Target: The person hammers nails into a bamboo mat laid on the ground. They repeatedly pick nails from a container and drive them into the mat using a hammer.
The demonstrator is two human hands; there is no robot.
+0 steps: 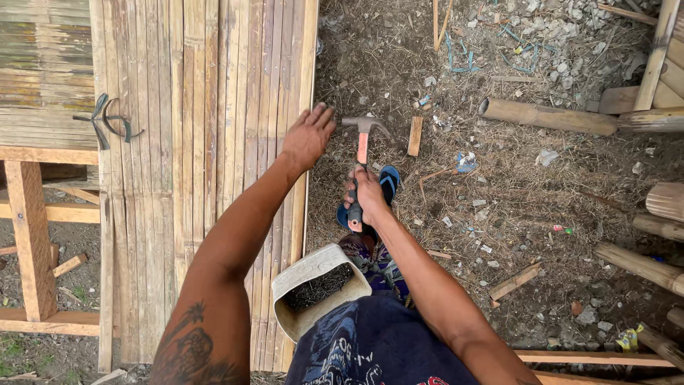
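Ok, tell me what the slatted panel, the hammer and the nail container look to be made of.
Slatted panel: split bamboo, unfinished, pale tan; narrow lengthwise strips with node marks show. Hammer in the right hand: grey metal claw head, dull; the handle looks reddish with a darker grip, possibly coated steel or fibreglass. Nail container: likely cut plastic, off-white and matte, with a thin bent rim.
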